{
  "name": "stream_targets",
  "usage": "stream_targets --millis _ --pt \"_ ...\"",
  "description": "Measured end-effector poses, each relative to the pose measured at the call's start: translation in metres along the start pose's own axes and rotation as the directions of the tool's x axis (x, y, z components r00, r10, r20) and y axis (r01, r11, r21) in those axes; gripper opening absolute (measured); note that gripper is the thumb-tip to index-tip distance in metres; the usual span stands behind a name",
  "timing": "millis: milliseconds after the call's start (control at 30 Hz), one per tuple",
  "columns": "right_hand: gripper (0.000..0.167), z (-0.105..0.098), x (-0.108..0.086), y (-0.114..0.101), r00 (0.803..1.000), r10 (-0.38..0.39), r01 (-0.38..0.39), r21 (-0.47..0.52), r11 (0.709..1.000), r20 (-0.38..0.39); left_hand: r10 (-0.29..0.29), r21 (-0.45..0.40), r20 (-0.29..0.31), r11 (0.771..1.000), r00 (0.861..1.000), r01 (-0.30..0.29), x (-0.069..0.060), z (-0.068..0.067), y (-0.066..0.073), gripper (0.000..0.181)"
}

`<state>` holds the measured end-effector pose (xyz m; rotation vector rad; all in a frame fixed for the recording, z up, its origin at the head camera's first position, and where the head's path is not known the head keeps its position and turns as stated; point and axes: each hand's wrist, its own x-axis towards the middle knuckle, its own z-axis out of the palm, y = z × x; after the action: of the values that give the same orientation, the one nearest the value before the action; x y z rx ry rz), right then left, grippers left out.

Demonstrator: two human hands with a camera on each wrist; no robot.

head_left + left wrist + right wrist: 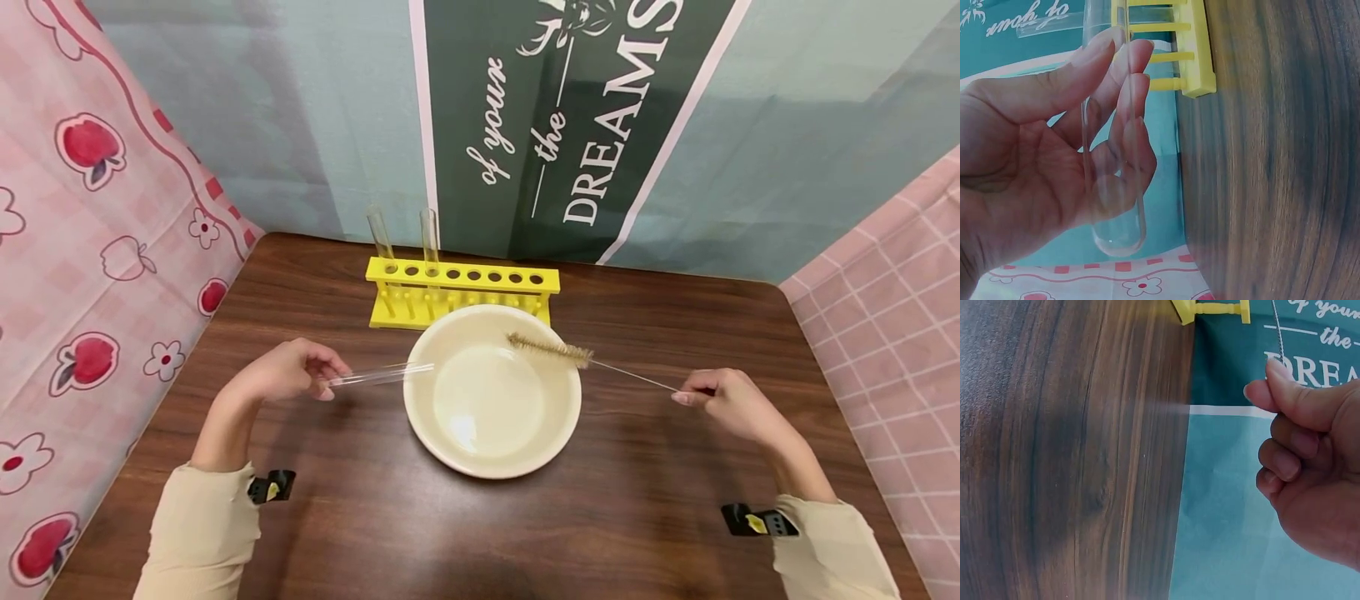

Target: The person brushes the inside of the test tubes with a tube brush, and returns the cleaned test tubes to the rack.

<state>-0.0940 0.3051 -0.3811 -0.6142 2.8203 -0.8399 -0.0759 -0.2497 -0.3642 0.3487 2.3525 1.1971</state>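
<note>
My left hand (300, 371) pinches a clear glass test tube (382, 374) between thumb and fingers. In the left wrist view the rounded closed end of the test tube (1119, 240) lies by the palm, and in the head view its other end reaches over the bowl's left rim. With thumb and forefinger my right hand (731, 404) grips the thin twisted wire handle (637, 377) of a test tube brush. The tan bristles (551, 348) hang over the upper right of a cream bowl (431, 446), pointing left. Brush and test tube are apart.
Behind the bowl stands a yellow test tube rack (465, 279) with two upright glass test tubes (380, 237) in its left part. The brown wooden table (600, 533) is bordered by a green and teal cloth (720, 200) at the back and pink cloths at the sides.
</note>
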Motion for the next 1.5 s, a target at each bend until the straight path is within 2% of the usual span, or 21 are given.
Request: stream_targets --millis 133,233,433,600,867,1133,1267,1500 --pt "0.021 0.005 -0.001 0.000 0.999 -0.039 0.039 0.046 0.998 0.003 -0.024 0.034 -0.022 0.999 0.999 0.025 0.002 0.004 0.005 0.023" --pt "0.022 0.009 -0.001 -0.001 0.996 -0.091 0.090 0.130 0.987 0.004 -0.032 0.046 -0.034 0.998 0.999 0.034 0.005 0.008 0.007 0.023" --pt "0.027 0.016 0.001 -0.003 0.991 -0.131 0.126 0.340 0.932 -0.009 -0.039 0.073 -0.051 0.996 0.998 0.042 0.011 0.015 0.010 0.023" --pt "0.027 0.018 0.003 -0.004 0.991 -0.132 0.119 0.433 0.893 -0.001 -0.033 0.112 -0.067 0.993 0.997 0.041 0.015 0.019 0.018 0.023" --pt "0.027 0.024 0.008 -0.004 0.989 -0.143 0.141 0.448 0.883 -0.030 -0.043 0.110 -0.073 0.993 0.996 0.051 0.019 0.025 0.019 0.025" --pt "0.026 0.029 0.011 -0.003 0.987 -0.159 0.153 0.485 0.861 -0.030 -0.002 0.134 -0.076 0.991 0.997 0.012 0.021 0.028 0.021 0.024" --pt "0.024 0.031 0.012 -0.004 0.989 -0.144 0.136 0.484 0.864 -0.020 0.024 0.142 -0.076 0.990 0.997 -0.013 0.021 0.030 0.022 0.025" --pt "0.022 0.035 0.012 -0.006 0.992 -0.123 0.114 0.475 0.873 -0.013 0.026 0.154 -0.080 0.988 0.996 -0.013 0.021 0.031 0.019 0.027"
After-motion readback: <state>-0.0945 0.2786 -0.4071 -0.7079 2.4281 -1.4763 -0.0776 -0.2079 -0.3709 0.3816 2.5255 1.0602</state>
